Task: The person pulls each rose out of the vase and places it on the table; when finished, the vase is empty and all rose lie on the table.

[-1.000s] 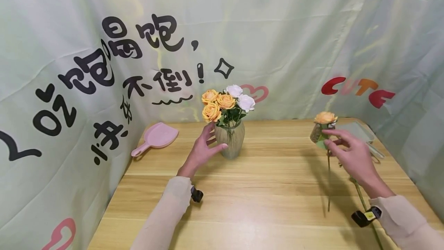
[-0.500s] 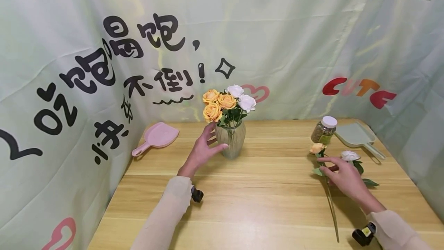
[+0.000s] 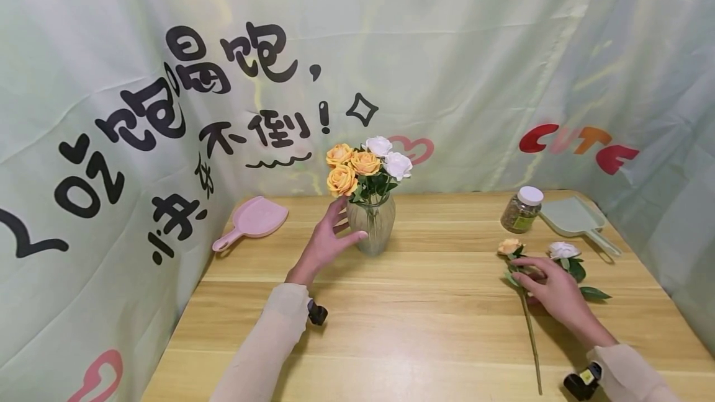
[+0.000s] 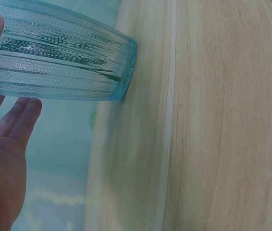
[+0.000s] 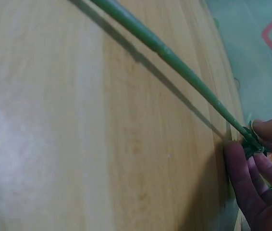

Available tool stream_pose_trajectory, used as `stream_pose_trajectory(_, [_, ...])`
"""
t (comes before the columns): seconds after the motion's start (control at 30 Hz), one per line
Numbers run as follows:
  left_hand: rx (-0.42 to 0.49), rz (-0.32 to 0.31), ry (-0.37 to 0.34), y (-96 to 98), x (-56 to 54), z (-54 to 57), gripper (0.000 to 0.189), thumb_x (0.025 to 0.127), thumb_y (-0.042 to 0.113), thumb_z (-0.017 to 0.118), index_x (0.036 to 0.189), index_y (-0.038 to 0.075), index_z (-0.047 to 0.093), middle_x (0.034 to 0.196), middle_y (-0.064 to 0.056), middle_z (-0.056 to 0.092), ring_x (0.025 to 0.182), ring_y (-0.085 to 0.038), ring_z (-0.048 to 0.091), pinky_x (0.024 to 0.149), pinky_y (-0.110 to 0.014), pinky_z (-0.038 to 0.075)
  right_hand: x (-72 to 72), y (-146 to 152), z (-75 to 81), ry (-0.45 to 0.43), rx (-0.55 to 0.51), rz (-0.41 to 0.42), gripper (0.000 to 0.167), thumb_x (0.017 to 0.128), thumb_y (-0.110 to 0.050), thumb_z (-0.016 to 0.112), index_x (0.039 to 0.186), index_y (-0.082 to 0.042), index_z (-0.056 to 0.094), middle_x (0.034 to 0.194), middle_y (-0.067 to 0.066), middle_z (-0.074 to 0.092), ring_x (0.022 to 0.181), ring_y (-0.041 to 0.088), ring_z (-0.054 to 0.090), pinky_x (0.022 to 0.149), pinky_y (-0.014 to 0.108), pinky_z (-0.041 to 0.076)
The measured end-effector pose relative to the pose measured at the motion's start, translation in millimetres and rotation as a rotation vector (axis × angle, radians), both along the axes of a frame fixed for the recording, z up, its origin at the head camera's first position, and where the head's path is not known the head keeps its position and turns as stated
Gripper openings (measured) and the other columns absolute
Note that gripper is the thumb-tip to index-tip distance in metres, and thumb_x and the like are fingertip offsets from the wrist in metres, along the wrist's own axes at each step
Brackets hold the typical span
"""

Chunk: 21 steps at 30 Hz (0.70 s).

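Note:
My left hand (image 3: 328,237) holds the left side of a ribbed glass vase (image 3: 375,228), which stands upright with orange roses (image 3: 342,180) and white roses (image 3: 398,165) in it. In the left wrist view, thumb and fingers lie on opposite sides of the vase (image 4: 64,53). At the right, my right hand (image 3: 558,290) pinches a single orange rose (image 3: 511,246) by its stem, just under the bloom. The long green stem (image 5: 174,60) runs close over the table, its shadow beside it. Beyond that hand lies a white rose (image 3: 563,250), its stem mostly hidden.
A white-lidded jar (image 3: 522,211) stands at the back right of the wooden table (image 3: 436,327), beside a grey-green dustpan (image 3: 572,216). A pink dustpan (image 3: 259,219) lies at the back left. Printed cloth (image 3: 458,79) hangs behind and at the sides.
My right hand has brought the orange rose down from in front of the jar towards the table, uncovering the jar and the white rose's bloom. The left hand stays at the vase.

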State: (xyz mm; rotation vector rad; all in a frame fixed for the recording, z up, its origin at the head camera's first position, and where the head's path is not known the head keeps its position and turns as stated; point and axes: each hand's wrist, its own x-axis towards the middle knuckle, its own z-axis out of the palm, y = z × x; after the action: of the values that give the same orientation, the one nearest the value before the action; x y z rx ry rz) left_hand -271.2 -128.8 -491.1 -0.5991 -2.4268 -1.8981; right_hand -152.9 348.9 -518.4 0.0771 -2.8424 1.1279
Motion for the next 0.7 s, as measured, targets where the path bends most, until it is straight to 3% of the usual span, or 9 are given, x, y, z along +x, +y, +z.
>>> stream_pose_trajectory(0.2, [0.000, -0.005, 0.000, -0.4, -1.4, -0.8, 0.096, 0.096, 0.027, 0.088, 0.172, 0.029, 0.030, 0.179, -0.006, 0.031, 0.157, -0.037, 0.045, 0.127, -0.057, 0.046, 4.3, 2.7, 4.4, 0.045, -0.020, -0.039, 0.043, 0.108, -0.028, 0.073, 0.142, -0.003, 0.067, 0.134, 0.026, 0.062, 0.083, -0.016, 0.060, 0.058, 0.026, 0.063])
stream_pose_trajectory(0.37, [-0.001, -0.006, -0.001, -0.8, -1.4, -0.2, 0.096, 0.095, 0.028, 0.088, 0.172, 0.030, 0.030, 0.179, -0.006, 0.032, 0.157, -0.037, 0.045, 0.127, -0.056, 0.047, 3.1, 5.1, 13.4, 0.103, -0.015, -0.081, 0.041, 0.108, -0.027, 0.071, 0.141, -0.003, 0.067, 0.126, 0.023, 0.063, 0.070, -0.001, 0.065, 0.054, 0.026, 0.058])
stream_pose_trajectory(0.43, [-0.002, -0.006, -0.004, -1.0, -0.9, 0.0, 0.097, 0.095, 0.029, 0.088, 0.172, 0.030, 0.030, 0.179, -0.006, 0.032, 0.157, -0.037, 0.046, 0.126, -0.056, 0.047, 1.4, 5.3, 19.8, 0.131, -0.025, -0.097, 0.040, 0.109, -0.028, 0.071, 0.141, -0.004, 0.068, 0.122, 0.015, 0.065, 0.068, 0.005, 0.067, 0.054, 0.025, 0.057])
stream_pose_trajectory(0.6, [-0.005, -0.001, -0.007, -1.2, -0.5, -1.4, 0.096, 0.096, 0.029, 0.088, 0.172, 0.030, 0.030, 0.179, -0.005, 0.031, 0.157, -0.036, 0.045, 0.126, -0.056, 0.047, -8.7, -0.5, 44.6, 0.176, -0.140, -0.115, 0.043, 0.109, -0.031, 0.070, 0.142, -0.003, 0.068, 0.113, -0.025, 0.063, 0.083, -0.005, 0.070, 0.066, 0.014, 0.059])
stream_pose_trajectory(0.7, [0.001, -0.002, -0.009, -0.2, -0.4, -1.8, 0.095, 0.096, 0.027, 0.087, 0.172, 0.030, 0.029, 0.179, -0.005, 0.031, 0.158, -0.036, 0.044, 0.127, -0.056, 0.046, -19.3, -10.0, 61.8, 0.197, -0.216, -0.116, 0.044, 0.109, -0.032, 0.070, 0.143, -0.004, 0.067, 0.114, -0.033, 0.063, 0.092, -0.010, 0.070, 0.076, 0.006, 0.057])
